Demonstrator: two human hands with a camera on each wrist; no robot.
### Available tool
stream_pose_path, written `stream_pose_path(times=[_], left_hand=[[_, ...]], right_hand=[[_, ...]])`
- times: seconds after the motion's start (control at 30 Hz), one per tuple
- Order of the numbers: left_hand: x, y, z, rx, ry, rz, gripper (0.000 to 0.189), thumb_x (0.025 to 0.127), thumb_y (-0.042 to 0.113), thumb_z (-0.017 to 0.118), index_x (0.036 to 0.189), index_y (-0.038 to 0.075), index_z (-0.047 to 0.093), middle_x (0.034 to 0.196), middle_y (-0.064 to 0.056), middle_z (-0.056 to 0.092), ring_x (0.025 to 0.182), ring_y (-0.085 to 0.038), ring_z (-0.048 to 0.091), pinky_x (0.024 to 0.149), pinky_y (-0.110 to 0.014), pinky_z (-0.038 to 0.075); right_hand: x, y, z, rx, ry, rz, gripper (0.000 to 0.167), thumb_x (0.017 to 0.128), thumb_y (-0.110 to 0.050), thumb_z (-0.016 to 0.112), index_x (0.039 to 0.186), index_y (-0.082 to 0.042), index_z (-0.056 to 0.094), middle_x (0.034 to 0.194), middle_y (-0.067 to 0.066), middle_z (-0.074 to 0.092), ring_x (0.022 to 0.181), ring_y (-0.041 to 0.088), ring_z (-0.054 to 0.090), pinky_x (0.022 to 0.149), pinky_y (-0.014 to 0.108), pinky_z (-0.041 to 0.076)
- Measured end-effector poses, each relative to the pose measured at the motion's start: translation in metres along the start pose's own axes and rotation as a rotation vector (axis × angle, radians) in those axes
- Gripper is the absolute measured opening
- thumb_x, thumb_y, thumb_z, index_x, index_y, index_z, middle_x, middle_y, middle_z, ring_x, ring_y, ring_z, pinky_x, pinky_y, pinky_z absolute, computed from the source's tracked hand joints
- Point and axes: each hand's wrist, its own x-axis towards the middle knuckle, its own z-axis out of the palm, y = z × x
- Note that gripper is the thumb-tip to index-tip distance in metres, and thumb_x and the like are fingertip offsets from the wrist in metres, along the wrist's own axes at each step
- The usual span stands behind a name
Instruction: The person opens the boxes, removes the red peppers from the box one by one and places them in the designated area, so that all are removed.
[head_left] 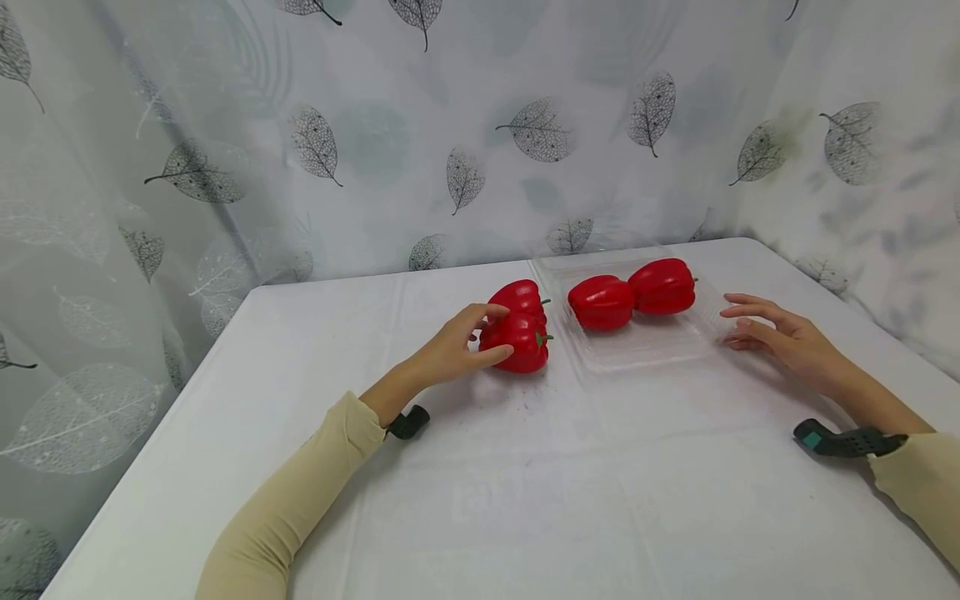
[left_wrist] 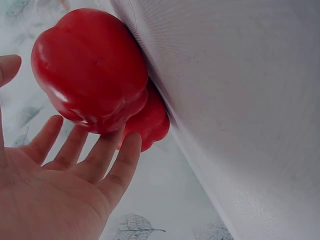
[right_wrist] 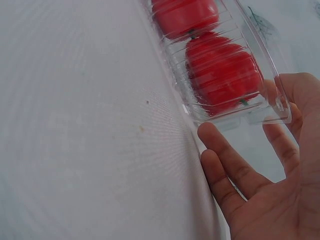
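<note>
Two red bell peppers lie one behind the other left of a clear plastic box. My left hand [head_left: 461, 343] is at the nearer bell pepper [head_left: 521, 343], fingers spread. In the left wrist view the thumb stands apart from that pepper [left_wrist: 92, 65] and the fingertips reach its lower side; whether they touch is hard to tell. The farther bell pepper [head_left: 517, 296] is partly hidden. Inside the clear box [head_left: 637, 358] sit a left bell pepper [head_left: 602, 303] and a right bell pepper [head_left: 663, 287]. My right hand [head_left: 787, 340] is at the box's right end, fingers loosely extended, holding nothing.
A white cloth [head_left: 510, 500] covers the table, whose back edge runs behind the peppers and box. A leaf-patterned curtain [head_left: 375, 167] hangs behind and along the sides. Each wrist wears a dark strap, such as the right strap [head_left: 847, 442].
</note>
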Motion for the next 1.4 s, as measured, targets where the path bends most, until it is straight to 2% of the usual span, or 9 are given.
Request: stream_pose_path(times=[0.17,0.4,0.57,0.87,1.1,1.3,1.4], left_hand=[[0.001,0.0,0.0,-0.001,0.008,0.027,0.059,0.086,0.021,0.072,0.139,0.012,0.046,0.137,-0.009,0.047,0.122,-0.026,0.048,0.089,-0.038,0.053],[0.004,-0.001,0.0,0.009,0.031,0.117,0.055,0.088,0.018,0.069,0.137,0.007,0.047,0.137,-0.011,0.048,0.123,-0.025,0.048,0.097,-0.041,0.048],[0.005,0.0,0.0,-0.002,0.043,0.154,0.052,0.089,0.018,0.068,0.136,0.008,0.048,0.137,-0.008,0.048,0.125,-0.024,0.049,0.098,-0.042,0.046],[0.007,0.002,0.001,-0.005,0.055,0.176,0.052,0.088,0.017,0.069,0.135,0.008,0.049,0.136,-0.009,0.049,0.124,-0.023,0.049,0.098,-0.042,0.047],[0.005,0.006,0.002,-0.019,0.038,0.19,0.051,0.09,0.018,0.069,0.136,0.009,0.049,0.136,-0.007,0.049,0.125,-0.022,0.047,0.1,-0.042,0.047],[0.003,0.01,0.003,-0.036,0.024,0.213,0.052,0.09,0.017,0.069,0.137,0.008,0.049,0.136,-0.009,0.048,0.126,-0.023,0.046,0.095,-0.043,0.051],[0.002,0.012,0.003,-0.044,0.019,0.22,0.052,0.09,0.017,0.069,0.137,0.007,0.048,0.136,-0.009,0.048,0.126,-0.024,0.046,0.092,-0.042,0.053]], right_hand=[[0.001,0.0,-0.001,-0.014,0.005,0.012,0.03,0.102,-0.004,0.047,0.129,0.009,0.051,0.141,-0.014,0.038,0.094,-0.002,0.066,0.078,0.014,0.053],[0.002,-0.001,-0.002,-0.009,0.005,0.011,0.031,0.102,-0.004,0.047,0.129,0.009,0.051,0.142,-0.013,0.038,0.094,-0.002,0.066,0.078,0.015,0.053],[0.002,-0.002,-0.002,-0.011,0.004,0.013,0.031,0.102,-0.005,0.047,0.129,0.009,0.051,0.142,-0.014,0.038,0.095,-0.002,0.066,0.078,0.015,0.053],[0.001,-0.002,-0.004,-0.009,-0.001,-0.006,0.03,0.102,-0.004,0.046,0.129,0.009,0.051,0.143,-0.012,0.039,0.096,-0.002,0.066,0.078,0.015,0.053],[0.001,0.002,-0.004,0.146,-0.055,-0.095,0.029,0.101,0.003,0.043,0.126,0.017,0.047,0.145,0.004,0.036,0.095,0.006,0.069,0.081,0.017,0.053],[0.0,0.004,-0.003,0.124,-0.056,-0.092,0.029,0.101,0.003,0.043,0.128,0.015,0.049,0.142,-0.007,0.039,0.095,0.006,0.069,0.081,0.017,0.053],[0.0,0.002,-0.002,0.108,-0.048,-0.081,0.03,0.102,0.002,0.043,0.128,0.014,0.049,0.143,-0.003,0.038,0.095,0.006,0.069,0.081,0.017,0.053]])
